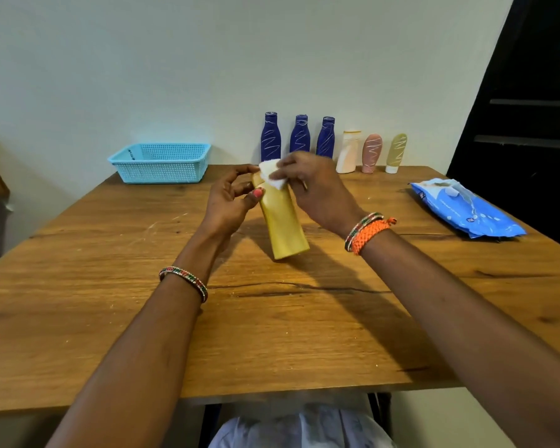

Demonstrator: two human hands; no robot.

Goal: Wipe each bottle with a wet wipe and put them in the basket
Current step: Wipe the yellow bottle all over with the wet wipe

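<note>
Above the middle of the wooden surface (117,318), from the head view, a yellow bottle (283,224) is held tilted, its top end away from the person and its flat base toward them. The left hand (230,202) has its grip closed round the upper part, thumb pressed on the near side, which seems meant to steady the bottle against rubbing. The right hand (314,185) pinches a white wet wipe (272,174) and presses it on the bottle's top end, so I judge the wiping to be under way at that end, with the lower body perhaps yet to do.

Along the wall at the back stand three dark blue bottles (299,137), a white bottle (347,153), a pink tube (371,153) and an olive tube (396,153), all marked with pale scribbles and presumably waiting their turn. The blue basket (159,163) sits at the far left; I can make out no bottle in it. The wet wipe pack (466,208) lies to the right, well apart from the hands.

Nothing stands between the held bottle and the basket.
</note>
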